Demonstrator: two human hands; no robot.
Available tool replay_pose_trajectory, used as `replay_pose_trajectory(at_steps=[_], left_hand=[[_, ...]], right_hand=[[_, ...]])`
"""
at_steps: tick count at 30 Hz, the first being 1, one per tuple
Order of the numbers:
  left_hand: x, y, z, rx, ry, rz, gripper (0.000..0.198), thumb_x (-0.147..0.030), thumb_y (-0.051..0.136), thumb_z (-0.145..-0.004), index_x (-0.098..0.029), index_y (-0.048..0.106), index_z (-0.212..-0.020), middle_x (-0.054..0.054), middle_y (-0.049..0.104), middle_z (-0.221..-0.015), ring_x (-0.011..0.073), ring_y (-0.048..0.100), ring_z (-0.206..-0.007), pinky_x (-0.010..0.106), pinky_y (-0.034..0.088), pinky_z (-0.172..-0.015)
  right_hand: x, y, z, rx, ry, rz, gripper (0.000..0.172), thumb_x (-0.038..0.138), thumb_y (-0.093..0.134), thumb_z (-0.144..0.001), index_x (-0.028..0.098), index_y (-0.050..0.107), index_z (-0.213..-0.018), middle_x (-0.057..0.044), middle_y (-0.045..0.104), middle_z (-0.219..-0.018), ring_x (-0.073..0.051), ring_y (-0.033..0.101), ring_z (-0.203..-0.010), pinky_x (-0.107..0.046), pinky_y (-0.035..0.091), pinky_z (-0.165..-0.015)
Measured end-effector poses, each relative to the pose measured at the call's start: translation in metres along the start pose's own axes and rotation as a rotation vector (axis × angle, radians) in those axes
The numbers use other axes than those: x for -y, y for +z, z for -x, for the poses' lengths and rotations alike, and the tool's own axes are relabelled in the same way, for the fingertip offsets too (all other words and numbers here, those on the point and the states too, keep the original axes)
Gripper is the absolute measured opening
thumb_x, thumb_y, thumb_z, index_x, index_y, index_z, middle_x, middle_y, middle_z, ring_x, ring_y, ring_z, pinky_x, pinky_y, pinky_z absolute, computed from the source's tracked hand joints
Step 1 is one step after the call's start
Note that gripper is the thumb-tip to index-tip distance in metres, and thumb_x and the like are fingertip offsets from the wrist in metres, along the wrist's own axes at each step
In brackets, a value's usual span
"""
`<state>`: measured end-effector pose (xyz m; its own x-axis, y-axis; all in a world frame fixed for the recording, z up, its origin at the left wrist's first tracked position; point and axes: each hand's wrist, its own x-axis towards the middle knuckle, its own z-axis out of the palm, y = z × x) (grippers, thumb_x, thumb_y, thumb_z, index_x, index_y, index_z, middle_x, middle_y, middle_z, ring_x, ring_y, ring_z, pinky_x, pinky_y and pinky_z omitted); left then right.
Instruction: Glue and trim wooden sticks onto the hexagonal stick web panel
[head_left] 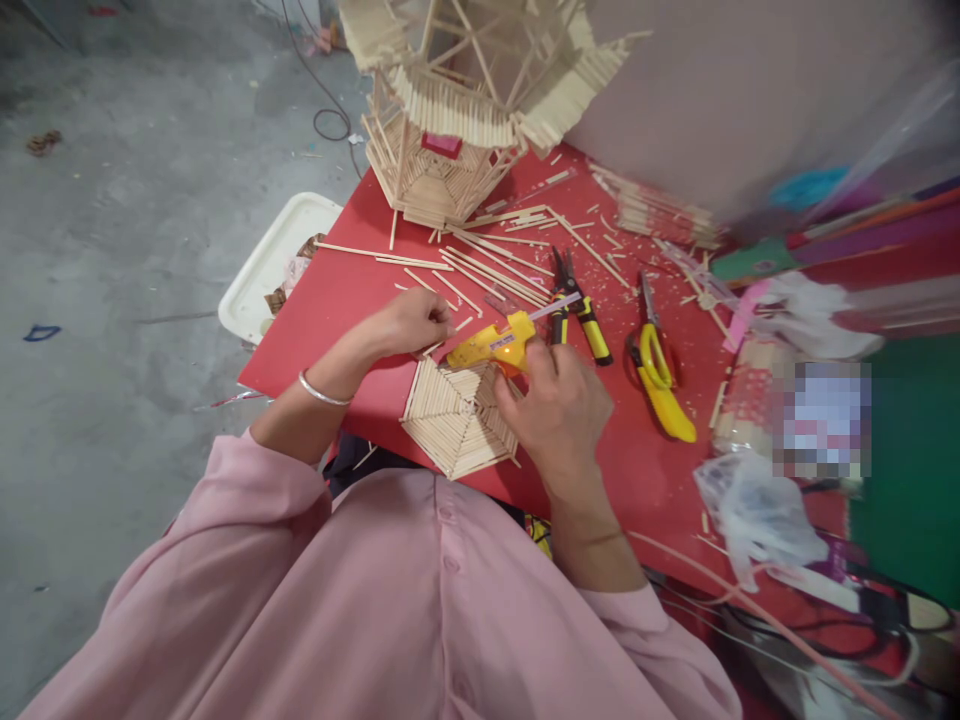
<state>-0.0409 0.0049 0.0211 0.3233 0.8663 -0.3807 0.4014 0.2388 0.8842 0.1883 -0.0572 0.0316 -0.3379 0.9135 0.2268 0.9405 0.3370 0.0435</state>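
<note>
A yellow glue gun [491,343] with a clear glue stick out of its back is gripped in my right hand [559,400], its nozzle pointing left. Below it, a web-patterned polygon panel of thin wooden sticks [457,425] lies at the table's front edge. My left hand [411,322] is at the panel's upper left, fingers curled together by the nozzle; what they pinch is too small to make out. Loose wooden sticks [495,265] lie beyond both hands.
A large stick-built structure [442,180] stands at the back of the red table [337,320]. Black-and-yellow pliers [592,325] and yellow-handled scissors [656,365] lie to the right. Plastic bags [765,510], stick bundles and cables crowd the right side. A white tray [244,290] is at left.
</note>
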Motion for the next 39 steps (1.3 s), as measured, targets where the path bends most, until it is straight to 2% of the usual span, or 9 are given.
replay_pose_trajectory(at_steps=[16,39], left_hand=[[-0.003,0.0002,0.001,-0.027,-0.006,-0.015,0.023,-0.002,0.063,-0.083,-0.016,0.06,-0.065,-0.003,0.055,-0.051,0.0088,0.052,-0.048,0.022,0.041,-0.052],[-0.0017,0.0017,0.0001,-0.026,-0.006,-0.003,0.024,0.001,0.061,-0.083,-0.015,0.06,-0.064,-0.004,0.054,-0.049,0.008,0.052,-0.046,0.021,0.041,-0.051]], right_hand=[[0.0001,0.0017,0.0007,-0.045,-0.04,0.082,0.041,0.043,0.057,-0.096,0.014,0.067,-0.122,-0.011,0.064,-0.094,-0.024,0.057,-0.082,-0.034,0.034,-0.068],[0.0009,0.0028,0.0011,-0.069,-0.046,0.097,0.04,0.042,0.058,-0.094,0.015,0.068,-0.122,-0.01,0.062,-0.092,-0.024,0.055,-0.082,-0.034,0.035,-0.068]])
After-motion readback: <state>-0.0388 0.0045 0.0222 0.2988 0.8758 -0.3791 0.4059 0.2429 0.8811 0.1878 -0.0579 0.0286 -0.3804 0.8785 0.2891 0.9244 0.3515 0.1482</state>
